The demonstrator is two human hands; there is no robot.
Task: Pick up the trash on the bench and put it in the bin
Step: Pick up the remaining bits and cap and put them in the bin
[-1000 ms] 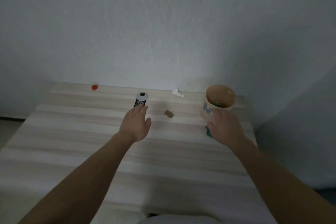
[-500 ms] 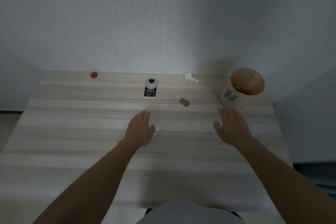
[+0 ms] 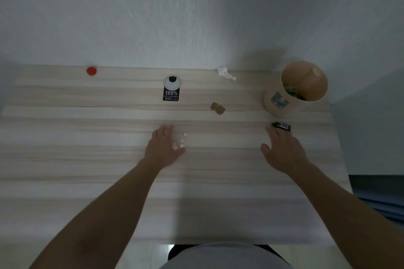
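Observation:
On the pale wooden bench (image 3: 87,159) lie several bits of trash: a red cap (image 3: 91,71) at the far left, a black-and-white tag (image 3: 171,90), a crumpled white paper (image 3: 226,73), a brown scrap (image 3: 217,108), a small clear wrapper (image 3: 180,142) and a dark wrapper (image 3: 281,126). The tan bin (image 3: 293,89) stands at the far right with some greenish trash inside. My left hand (image 3: 164,148) lies flat, its fingers beside the clear wrapper. My right hand (image 3: 282,150) is spread, fingertips just short of the dark wrapper. Neither hand holds anything.
A white wall (image 3: 196,17) rises right behind the bench. The bench's right edge drops off close to the bin, with blue fabric (image 3: 380,201) below it. My grey shirt (image 3: 218,257) shows at the near edge.
The view has tilted down and shifted. My left hand drew back from the black tag to the clear wrapper. My right hand came off the bin's side, uncovering the dark wrapper.

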